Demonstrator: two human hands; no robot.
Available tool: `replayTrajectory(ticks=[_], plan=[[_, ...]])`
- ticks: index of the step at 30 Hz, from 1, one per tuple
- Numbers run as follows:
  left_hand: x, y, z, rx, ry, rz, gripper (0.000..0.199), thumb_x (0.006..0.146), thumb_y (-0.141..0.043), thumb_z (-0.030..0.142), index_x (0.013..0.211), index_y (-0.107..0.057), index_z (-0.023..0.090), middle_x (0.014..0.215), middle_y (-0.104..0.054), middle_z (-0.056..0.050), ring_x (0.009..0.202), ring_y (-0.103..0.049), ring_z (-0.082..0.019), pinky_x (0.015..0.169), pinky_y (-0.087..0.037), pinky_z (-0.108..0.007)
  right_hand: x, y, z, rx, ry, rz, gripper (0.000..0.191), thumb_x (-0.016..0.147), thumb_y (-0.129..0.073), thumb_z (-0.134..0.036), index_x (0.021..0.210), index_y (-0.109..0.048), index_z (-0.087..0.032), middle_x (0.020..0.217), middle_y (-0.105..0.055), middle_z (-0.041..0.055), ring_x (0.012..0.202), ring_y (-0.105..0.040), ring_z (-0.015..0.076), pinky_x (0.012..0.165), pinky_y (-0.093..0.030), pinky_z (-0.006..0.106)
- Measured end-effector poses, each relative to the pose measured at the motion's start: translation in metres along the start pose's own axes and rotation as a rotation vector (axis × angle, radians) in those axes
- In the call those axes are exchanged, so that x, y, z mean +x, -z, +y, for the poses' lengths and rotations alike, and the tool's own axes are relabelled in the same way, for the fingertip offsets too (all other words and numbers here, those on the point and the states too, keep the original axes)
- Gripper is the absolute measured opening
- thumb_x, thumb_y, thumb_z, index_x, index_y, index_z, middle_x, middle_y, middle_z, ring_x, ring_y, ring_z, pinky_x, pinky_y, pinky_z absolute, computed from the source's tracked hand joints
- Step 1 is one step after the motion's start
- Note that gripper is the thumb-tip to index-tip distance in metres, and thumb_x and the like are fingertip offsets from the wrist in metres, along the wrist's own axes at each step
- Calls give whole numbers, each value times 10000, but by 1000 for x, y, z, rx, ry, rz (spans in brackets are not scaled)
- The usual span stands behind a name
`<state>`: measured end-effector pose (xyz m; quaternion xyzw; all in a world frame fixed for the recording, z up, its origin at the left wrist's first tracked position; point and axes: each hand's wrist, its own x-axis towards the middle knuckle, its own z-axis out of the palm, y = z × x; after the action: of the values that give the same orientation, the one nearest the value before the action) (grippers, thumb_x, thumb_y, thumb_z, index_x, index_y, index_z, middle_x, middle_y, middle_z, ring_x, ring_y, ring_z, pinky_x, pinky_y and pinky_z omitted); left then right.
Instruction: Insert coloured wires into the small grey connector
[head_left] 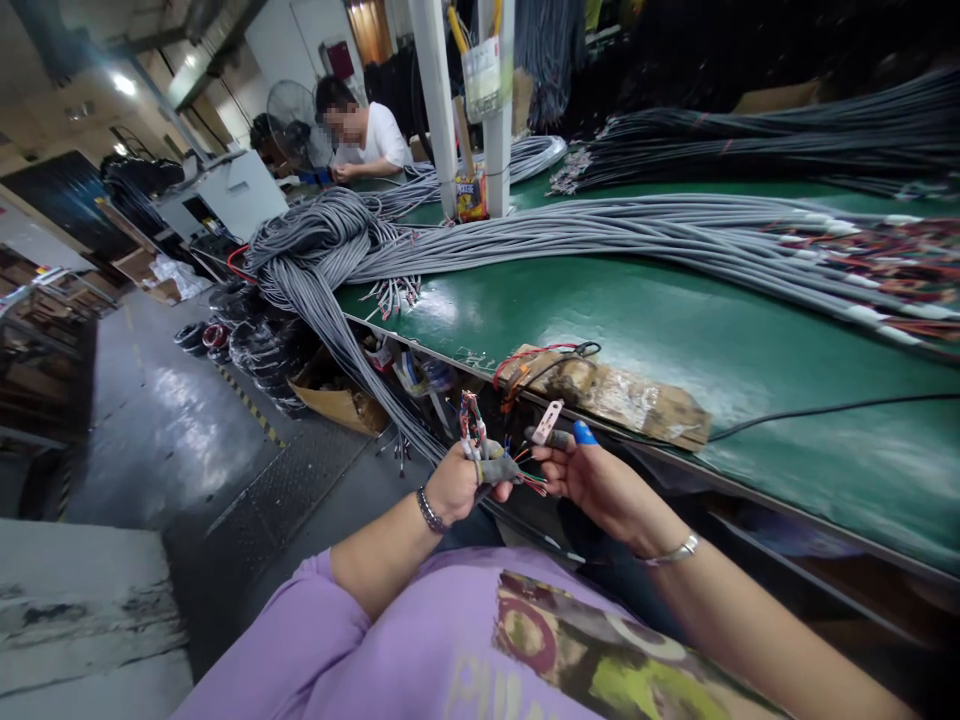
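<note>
My left hand [459, 483] is closed round a bunch of grey cables [472, 440], whose stripped ends stick up above the fingers. Loose coloured wires [531, 482] fan out from this hand toward the right. Facing them is my right hand [581, 480], its thumb and index finger apart and the other fingers loosely bent. Its fingertips are close to the wire ends; whether they touch is unclear. A blue cover is on the right thumb, and grey covers are on fingers of both hands. Just beyond the right index finger shows a small pale strip with holes [551, 422].
On the green table [637, 320] lie long grey cable bundles [570, 235] and black cables [750, 140]. A taped cardboard-covered block [615, 395] lies along the near edge. A post [439, 110] rises behind. Another person [367, 135] sits at the far end. Coils [262, 350] and an open box [337, 395] stand on the floor.
</note>
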<state>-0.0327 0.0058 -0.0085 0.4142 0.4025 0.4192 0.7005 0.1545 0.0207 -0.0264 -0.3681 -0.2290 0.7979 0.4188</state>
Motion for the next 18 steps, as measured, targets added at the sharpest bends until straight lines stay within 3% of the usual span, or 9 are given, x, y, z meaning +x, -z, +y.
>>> replayTrajectory(ticks=[4, 8, 10, 13, 16, 18], plan=[[6, 2, 8, 17, 97, -158, 398, 553, -825, 438, 582, -598, 112, 443, -554, -11, 362, -471, -91, 405, -304, -222, 4, -10, -8, -62, 74, -109, 301, 748, -723, -475, 849, -681, -195, 787, -657, 25, 564, -526, 98, 521, -481, 224], [15, 1, 13, 5, 152, -226, 385, 536, -824, 422, 583, -609, 107, 425, -542, -10, 345, -461, -91, 378, -285, -218, 6, -14, -2, -291, 410, 133, 380, 728, -710, -555, 692, -644, -183, 609, -578, -4, 514, -442, 94, 482, -378, 224], [20, 0, 13, -5, 167, -234, 389, 514, -828, 422, 595, -617, 106, 419, -536, -6, 341, -460, -92, 370, -282, -217, 8, -14, 1, -353, 500, 196, 446, 745, -641, -633, 683, -650, -191, 599, -577, 6, 530, -452, 111, 500, -379, 241], [28, -3, 11, -25, 164, -245, 402, 489, -832, 426, 586, -605, 109, 427, -537, -6, 342, -458, -89, 377, -297, -219, 13, -13, 3, -258, 406, 97, 490, 731, -610, -687, 715, -671, -201, 596, -575, 10, 547, -483, 132, 531, -422, 264], [33, -6, 8, -41, 158, -255, 405, 486, -838, 421, 580, -595, 111, 432, -534, -7, 345, -463, -93, 382, -302, -219, 17, -15, 2, -55, 262, -9, 462, 708, -667, -651, 749, -677, -191, 652, -616, 23, 587, -540, 149, 574, -472, 289], [35, -7, 6, -54, 150, -266, 399, 494, -839, 415, 570, -590, 113, 426, -529, -6, 346, -468, -96, 382, -304, -216, 19, -16, 2, 40, 250, -38, 427, 719, -688, -610, 740, -666, -184, 669, -629, 26, 606, -564, 154, 602, -493, 300]])
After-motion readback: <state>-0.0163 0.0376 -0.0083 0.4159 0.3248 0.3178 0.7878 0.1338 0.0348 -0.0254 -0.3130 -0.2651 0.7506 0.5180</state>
